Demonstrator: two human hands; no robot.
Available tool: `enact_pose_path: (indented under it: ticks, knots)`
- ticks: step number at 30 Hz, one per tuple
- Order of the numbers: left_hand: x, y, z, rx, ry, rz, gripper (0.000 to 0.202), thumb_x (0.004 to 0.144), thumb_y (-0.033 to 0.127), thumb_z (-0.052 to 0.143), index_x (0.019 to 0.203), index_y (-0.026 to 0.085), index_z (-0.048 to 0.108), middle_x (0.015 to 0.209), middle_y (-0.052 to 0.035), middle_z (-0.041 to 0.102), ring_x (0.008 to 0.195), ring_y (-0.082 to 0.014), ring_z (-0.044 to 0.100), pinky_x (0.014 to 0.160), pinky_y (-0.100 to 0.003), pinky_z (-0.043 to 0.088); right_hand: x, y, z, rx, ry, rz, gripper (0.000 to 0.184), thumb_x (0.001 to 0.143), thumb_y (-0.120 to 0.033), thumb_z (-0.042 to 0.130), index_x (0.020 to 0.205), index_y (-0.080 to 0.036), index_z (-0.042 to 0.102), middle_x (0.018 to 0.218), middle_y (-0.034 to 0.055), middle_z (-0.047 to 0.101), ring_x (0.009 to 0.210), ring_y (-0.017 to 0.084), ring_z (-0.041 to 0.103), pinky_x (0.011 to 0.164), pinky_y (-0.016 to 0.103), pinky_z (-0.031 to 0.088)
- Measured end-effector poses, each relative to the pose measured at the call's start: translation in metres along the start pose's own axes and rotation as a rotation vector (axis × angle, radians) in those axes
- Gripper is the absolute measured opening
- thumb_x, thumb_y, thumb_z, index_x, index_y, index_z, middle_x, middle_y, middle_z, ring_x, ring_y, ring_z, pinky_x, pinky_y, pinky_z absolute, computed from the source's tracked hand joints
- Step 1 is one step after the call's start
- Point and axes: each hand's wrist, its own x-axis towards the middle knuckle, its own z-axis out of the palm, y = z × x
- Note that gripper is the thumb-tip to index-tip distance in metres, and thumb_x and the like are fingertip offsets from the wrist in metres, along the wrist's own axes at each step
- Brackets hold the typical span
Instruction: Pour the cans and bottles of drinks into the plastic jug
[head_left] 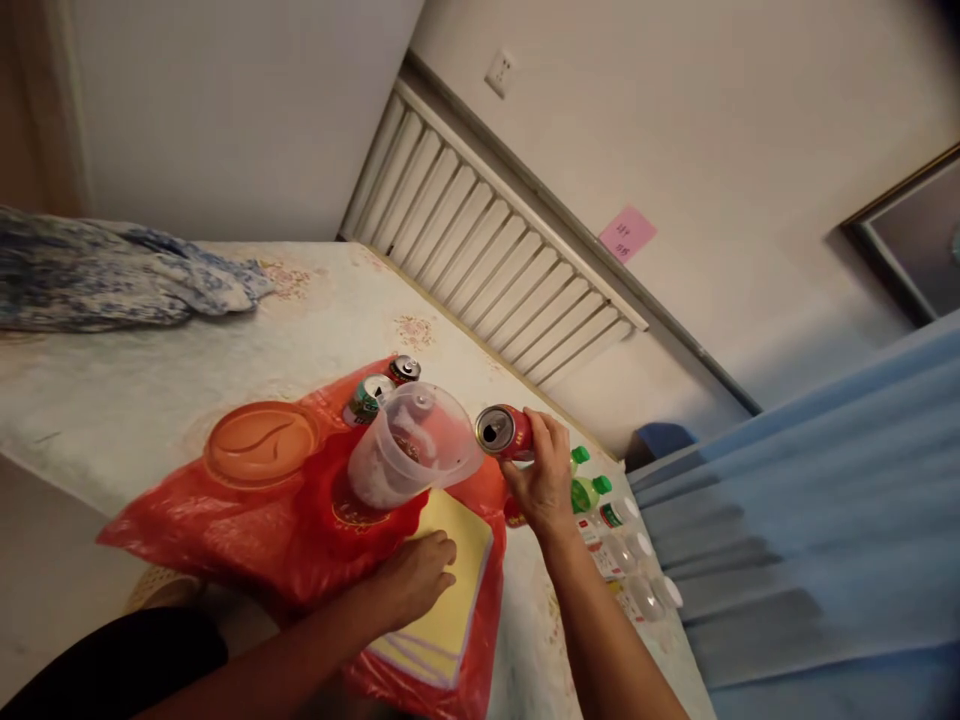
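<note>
My right hand (541, 475) grips a red drink can (516, 432) on its side, its opened top facing the rim of a clear plastic tub (382, 455). White foam and some brown matter show inside the tub, which stands on red plastic sheeting. Whether the can touches the rim, I cannot tell. Resting over a stack of yellow cloths or sheets (454, 600) is my left hand (420, 575), its fingers loosely bent with the thumb apart, nothing seen in it. Behind the tub are a green can (366, 402) and a dark-topped can (405, 370).
An orange round lid (262, 443) lies on the red plastic sheet (217, 530). Several plastic bottles (592, 492) stand in a row at the right table edge. Blue-white fabric (127, 275) is at far left. A radiator (487, 220) and blue curtain (810, 500) border the table.
</note>
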Motion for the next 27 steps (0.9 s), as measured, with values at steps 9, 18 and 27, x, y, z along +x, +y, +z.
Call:
enact_pose_path:
  ticks: [9,18,27]
  knots:
    - [-0.004,0.004,-0.004,-0.007,-0.002,-0.032,0.014,0.087,0.02,0.052,0.098,0.019,0.062,0.109,-0.009,0.066,0.098,-0.0239,0.064,0.088,-0.033,0.048,0.039,-0.01,-0.005,-0.163,-0.056,-0.223,0.056,0.084,-0.012,0.06,0.138,-0.023,0.048,0.124,0.0136,0.056,0.116,0.03,0.049,0.099,0.052,0.044]
    - [-0.004,-0.002,0.001,0.012,0.021,0.004,0.017,0.088,0.022,0.052,0.101,0.02,0.062,0.11,-0.0086,0.066,0.097,-0.0234,0.064,0.088,-0.034,0.049,0.054,-0.009,-0.011,-0.234,-0.076,-0.332,0.048,0.091,-0.013,0.054,0.137,-0.025,0.05,0.124,0.0125,0.056,0.119,0.029,0.047,0.103,0.052,0.041]
    - [0.0,-0.003,0.004,0.027,0.021,0.002,0.017,0.087,0.022,0.053,0.1,0.019,0.063,0.11,-0.0084,0.066,0.097,-0.0239,0.064,0.088,-0.035,0.05,0.061,-0.008,-0.015,-0.276,-0.073,-0.405,0.045,0.092,-0.012,0.055,0.135,-0.023,0.051,0.123,0.0137,0.056,0.121,0.03,0.048,0.105,0.053,0.041]
